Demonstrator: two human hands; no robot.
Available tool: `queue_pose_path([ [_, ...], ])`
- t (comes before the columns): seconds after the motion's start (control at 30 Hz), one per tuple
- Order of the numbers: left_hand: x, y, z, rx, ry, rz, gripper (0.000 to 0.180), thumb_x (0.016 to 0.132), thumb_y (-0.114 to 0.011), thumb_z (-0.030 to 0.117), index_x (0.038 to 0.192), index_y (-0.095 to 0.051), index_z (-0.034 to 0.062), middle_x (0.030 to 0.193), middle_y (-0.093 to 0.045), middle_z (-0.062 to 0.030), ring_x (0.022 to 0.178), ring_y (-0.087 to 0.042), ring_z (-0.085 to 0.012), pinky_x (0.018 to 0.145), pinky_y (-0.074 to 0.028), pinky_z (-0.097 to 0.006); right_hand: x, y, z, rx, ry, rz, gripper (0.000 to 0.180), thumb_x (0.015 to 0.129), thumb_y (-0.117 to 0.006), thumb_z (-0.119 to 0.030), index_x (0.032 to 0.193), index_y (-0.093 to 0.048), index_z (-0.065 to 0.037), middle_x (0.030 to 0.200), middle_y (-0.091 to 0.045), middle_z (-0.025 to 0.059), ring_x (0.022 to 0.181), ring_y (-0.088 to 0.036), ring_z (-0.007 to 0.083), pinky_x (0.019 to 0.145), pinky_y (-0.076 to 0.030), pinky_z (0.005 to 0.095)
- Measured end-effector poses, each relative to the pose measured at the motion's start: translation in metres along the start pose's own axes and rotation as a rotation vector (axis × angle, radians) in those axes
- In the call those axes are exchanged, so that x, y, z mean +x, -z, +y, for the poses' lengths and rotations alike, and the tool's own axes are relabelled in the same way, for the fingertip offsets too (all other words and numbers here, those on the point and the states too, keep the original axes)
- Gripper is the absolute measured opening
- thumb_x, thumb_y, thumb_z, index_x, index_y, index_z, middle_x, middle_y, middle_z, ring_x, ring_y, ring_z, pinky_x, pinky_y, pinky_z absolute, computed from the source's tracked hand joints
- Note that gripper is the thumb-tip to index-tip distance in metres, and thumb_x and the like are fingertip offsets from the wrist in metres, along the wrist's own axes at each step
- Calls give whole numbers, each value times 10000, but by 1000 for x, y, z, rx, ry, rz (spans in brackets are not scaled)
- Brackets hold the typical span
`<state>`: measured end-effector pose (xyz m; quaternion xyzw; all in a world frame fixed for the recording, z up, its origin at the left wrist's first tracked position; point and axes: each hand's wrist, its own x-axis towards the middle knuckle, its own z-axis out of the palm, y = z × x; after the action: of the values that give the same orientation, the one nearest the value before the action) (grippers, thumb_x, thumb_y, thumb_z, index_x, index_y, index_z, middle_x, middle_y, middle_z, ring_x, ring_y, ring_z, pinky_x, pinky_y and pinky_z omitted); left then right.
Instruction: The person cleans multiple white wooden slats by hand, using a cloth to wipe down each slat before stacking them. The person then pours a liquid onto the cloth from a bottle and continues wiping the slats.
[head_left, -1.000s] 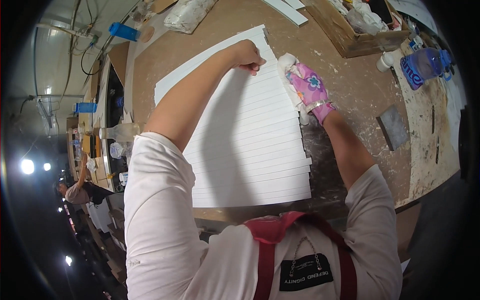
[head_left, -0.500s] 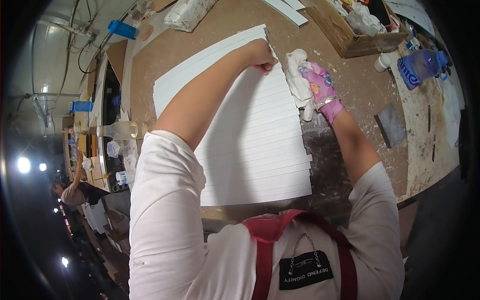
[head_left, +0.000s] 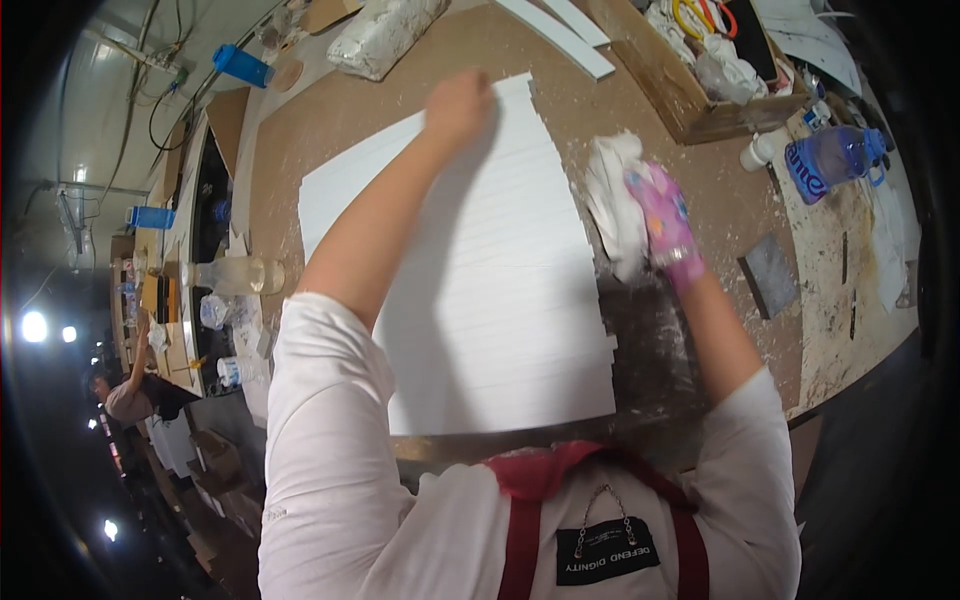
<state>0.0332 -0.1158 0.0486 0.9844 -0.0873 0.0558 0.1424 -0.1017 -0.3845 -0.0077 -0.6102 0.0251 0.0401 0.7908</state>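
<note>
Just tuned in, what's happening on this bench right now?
A person leans over a brown worktable. Their left hand presses down on the far edge of a white ribbed panel lying flat. Their right hand, in a pink glove, holds a white rag against the panel's right edge. A blue water bottle and a box of odds and ends sit to the right.

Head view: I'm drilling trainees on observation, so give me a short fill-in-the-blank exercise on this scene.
1. The left hand presses on the large ____ ribbed panel.
2. The right hand wears a ____ glove.
3. That hand grips a crumpled white ____ at the panel's right edge.
4. A blue bottle lies to the ____ of the right hand.

Missing words: white; pink; cloth; right
</note>
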Motion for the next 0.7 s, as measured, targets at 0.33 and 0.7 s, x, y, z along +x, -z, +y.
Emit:
queue_pose_path([
  [0.33,-25,-27,-56,182,164,49,539,960,-380,487,1098,-626,27,1144,-588,-146,1120,-521,-300,1015,-317,-475,88,-70,69,-174,176,-348,180,885,-596,-246,982,-577,-94,905,-583,42,877,-584,156,693,-490,277],
  [0.7,-28,-25,-65,154,195,62,534,959,-387,483,1071,-633,22,1122,-585,-151,1096,-518,-292,1004,-320,-474,73,-99,-4,769,-641,-177,180,815,-674,-235,851,-577,-88,799,-562,22,726,-574,122,641,-512,208],
])
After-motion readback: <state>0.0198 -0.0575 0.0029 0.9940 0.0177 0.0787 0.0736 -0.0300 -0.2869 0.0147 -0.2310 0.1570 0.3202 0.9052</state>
